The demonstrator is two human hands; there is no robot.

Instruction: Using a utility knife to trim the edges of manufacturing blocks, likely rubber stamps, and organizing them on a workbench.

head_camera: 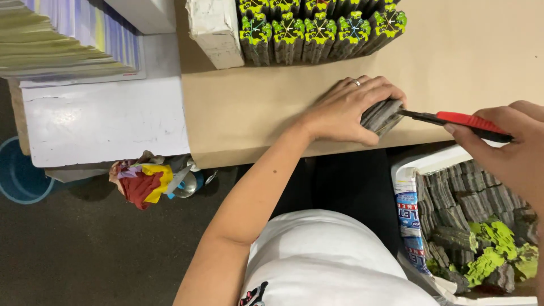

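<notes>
Stack of die-cut card pieces (382, 116) sat at the near edge of the worktop (464, 62), towards its right end, on the brown paper cover. Left hand (348, 110) was clamped over it, fingers curled across the top, thumb under the near side, pressing it flat. Right hand (510, 144) was closed round the red handle of a utility knife (453, 120), blade tip touching the stack's right end; whether it had entered the card, couldn't tell. To do this well, my read: keep the left fingertips back from the blade line, hold the stack square so layers didn't slip, work the knife with a shallow controlled push away from the holding hand, not towards it. The stack's overhang at the edge looked slight, so downward pressure mattered. Finished rows of green-topped stacks (320, 31) stood along the far edge beside a white block (215, 28). A box of loose cut pieces (470, 221) sat below the near right corner.
</notes>
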